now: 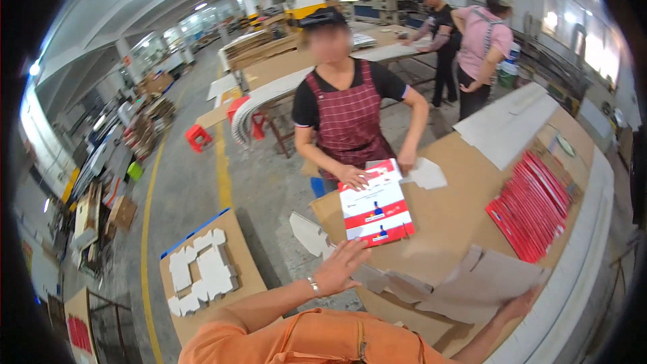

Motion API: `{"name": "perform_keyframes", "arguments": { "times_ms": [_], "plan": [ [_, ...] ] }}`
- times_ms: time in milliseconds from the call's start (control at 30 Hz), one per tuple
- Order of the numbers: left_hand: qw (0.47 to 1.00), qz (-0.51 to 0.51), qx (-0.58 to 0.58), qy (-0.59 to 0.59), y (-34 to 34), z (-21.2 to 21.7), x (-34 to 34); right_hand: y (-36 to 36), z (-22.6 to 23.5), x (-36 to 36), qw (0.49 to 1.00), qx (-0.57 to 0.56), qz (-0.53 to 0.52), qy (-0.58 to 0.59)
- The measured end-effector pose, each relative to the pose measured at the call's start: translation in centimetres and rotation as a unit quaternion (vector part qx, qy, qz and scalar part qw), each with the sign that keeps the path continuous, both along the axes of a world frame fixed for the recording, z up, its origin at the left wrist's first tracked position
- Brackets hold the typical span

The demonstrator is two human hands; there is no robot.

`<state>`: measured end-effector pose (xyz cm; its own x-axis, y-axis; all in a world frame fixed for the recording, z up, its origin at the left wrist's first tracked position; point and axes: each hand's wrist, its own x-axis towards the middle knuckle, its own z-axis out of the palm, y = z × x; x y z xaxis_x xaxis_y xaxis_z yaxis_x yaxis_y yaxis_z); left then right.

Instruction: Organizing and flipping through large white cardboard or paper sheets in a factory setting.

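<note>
My left hand (342,268) is open, its fingers stretched toward the lower edge of a red-and-white printed carton (376,195). Whether the fingertips touch it I cannot tell. At the lower right, my right hand (517,307) grips the edge of a grey cardboard blank (472,288) with cut flaps. That blank stands tilted above the brown tabletop (448,219), and its flaps reach toward my left hand. Across the table, a co-worker in a checked apron (347,111) rests one hand (352,176) on the printed carton; the other hand is beside its far corner.
A row of red folded cartons (529,205) lies on the right, near white sheets (509,125). White die-cut pieces (202,273) lie on a lower board at left. Red stools (198,137) stand on the floor. Two more people (484,47) are behind at the right.
</note>
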<state>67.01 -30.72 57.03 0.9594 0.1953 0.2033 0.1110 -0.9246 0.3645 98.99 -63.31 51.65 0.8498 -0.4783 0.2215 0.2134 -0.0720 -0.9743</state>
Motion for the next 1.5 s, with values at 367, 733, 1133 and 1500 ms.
{"name": "perform_keyframes", "arguments": {
  "times_ms": [367,733,1133,1500],
  "plan": [
    [0.976,-0.029,0.069,0.204,-0.2,-8.9,5.9,-1.8,0.2,-2.7,0.994,0.082,0.019,-0.067],
    [0.981,-0.079,-0.041,0.174,-0.8,-10.8,4.3,-3.3,-2.0,-2.8,0.994,0.088,0.055,-0.014],
    [0.991,-0.039,0.003,0.131,-0.7,-11.2,4.0,-1.5,-0.9,-6.2,0.989,0.086,0.104,-0.057],
    [0.970,-0.016,-0.045,0.237,-1.0,-11.9,4.0,-1.9,-4.2,-7.0,0.991,-0.012,0.132,-0.032]
  ]
}}
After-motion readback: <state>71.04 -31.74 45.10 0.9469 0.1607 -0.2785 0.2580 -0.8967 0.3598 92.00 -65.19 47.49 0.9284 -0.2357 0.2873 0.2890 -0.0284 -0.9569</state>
